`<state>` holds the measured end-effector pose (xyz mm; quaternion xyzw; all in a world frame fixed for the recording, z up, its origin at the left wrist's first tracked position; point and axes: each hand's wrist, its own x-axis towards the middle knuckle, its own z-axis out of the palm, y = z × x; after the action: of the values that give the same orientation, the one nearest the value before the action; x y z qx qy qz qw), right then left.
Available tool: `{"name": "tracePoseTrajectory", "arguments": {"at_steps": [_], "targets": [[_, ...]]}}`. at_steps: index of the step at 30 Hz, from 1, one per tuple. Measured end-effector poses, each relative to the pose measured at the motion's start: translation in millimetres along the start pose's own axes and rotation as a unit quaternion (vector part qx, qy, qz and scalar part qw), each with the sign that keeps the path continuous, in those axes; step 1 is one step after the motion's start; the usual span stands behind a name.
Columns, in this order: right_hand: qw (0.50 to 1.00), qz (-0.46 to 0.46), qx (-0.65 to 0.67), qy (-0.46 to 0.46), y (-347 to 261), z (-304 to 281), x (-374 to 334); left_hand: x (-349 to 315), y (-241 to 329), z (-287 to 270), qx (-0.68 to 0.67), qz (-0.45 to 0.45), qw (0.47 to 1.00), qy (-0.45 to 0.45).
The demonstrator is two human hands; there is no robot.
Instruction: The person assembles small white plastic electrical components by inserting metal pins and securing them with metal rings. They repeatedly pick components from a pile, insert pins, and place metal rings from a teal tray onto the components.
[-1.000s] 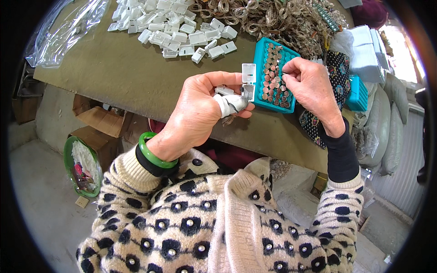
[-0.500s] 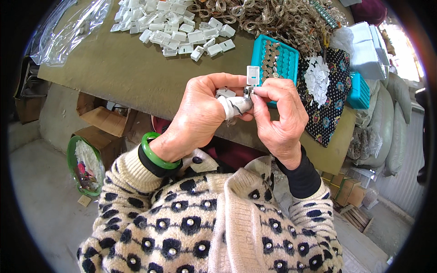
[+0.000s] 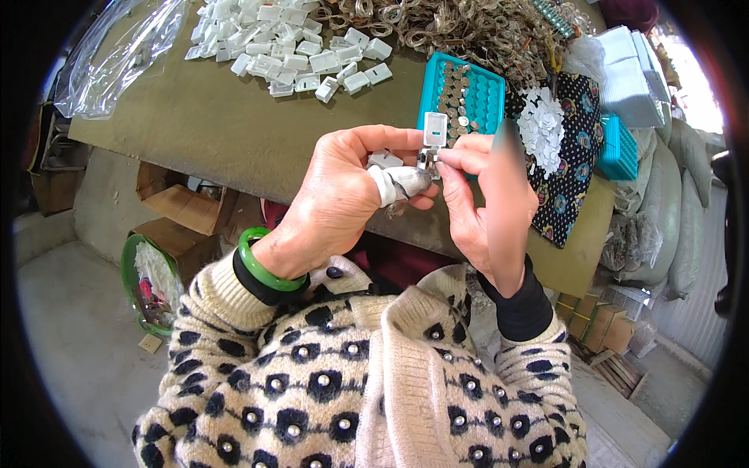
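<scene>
My left hand (image 3: 335, 183) is closed around a small white plastic case (image 3: 435, 127) whose lid stands upright. A white cover with dark marks (image 3: 399, 186) wraps its thumb. Another white piece (image 3: 384, 159) shows between the palm and fingers. My right hand (image 3: 488, 207) has its thumb and index finger pinched together at the case's right edge, by small metal parts; a tiny item between the fingertips cannot be made out. Just beyond the hands lies a teal tray (image 3: 488, 95) with round metal button cells (image 3: 450, 87) in its left half.
White cases (image 3: 281, 51) lie heaped on the table (image 3: 195, 117), beside a tangle of clear-coated wires (image 3: 468, 31). White tabs (image 3: 540, 129) rest on a patterned cloth (image 3: 573, 187) at right. Clear plastic bags (image 3: 117, 66) occupy the far left; a green basket (image 3: 133, 273) stands on the floor.
My right hand has moved slightly right and turned, its fingertips still at the case. My left hand keeps its hold, almost unmoved. The view has shifted a little.
</scene>
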<state>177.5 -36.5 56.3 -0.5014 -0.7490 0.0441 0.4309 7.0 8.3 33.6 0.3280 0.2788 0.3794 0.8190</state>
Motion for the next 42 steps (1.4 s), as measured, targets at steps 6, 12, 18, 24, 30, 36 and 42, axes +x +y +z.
{"name": "tracePoseTrajectory", "arguments": {"at_steps": [6, 12, 18, 24, 30, 36, 42], "targets": [[0.996, 0.028, 0.049, -0.069, 2.9, -7.3, -2.9, -2.7, -0.4, 1.0, 0.007, -0.041, 0.999, 0.013], [0.994, 0.095, -0.059, 0.018, 31.9, -13.9, 3.6, 0.2, 0.4, -4.3, -0.023, -0.058, 0.998, 0.005], [0.989, 0.077, -0.111, -0.066, 55.9, -7.8, 4.5, 4.4, -0.8, -11.8, -0.039, -0.041, 0.998, -0.017], [0.981, 0.105, -0.108, -0.126, 57.0, -18.3, 14.0, 7.3, 2.2, -17.2, -0.094, -0.059, 0.992, -0.051], [0.966, 0.237, 0.101, -0.013, 31.3, -16.0, 20.2, 8.8, 0.3, -23.1, -0.144, -0.053, 0.987, -0.054], [0.991, 0.099, 0.090, 0.031, 1.6, 5.4, 16.2, 8.5, -3.8, -23.3, -0.172, -0.045, 0.983, -0.053], [0.996, -0.018, 0.008, 0.085, -0.3, 26.2, 13.7, 6.2, -5.1, -21.6, -0.208, -0.026, 0.976, -0.053]]}}
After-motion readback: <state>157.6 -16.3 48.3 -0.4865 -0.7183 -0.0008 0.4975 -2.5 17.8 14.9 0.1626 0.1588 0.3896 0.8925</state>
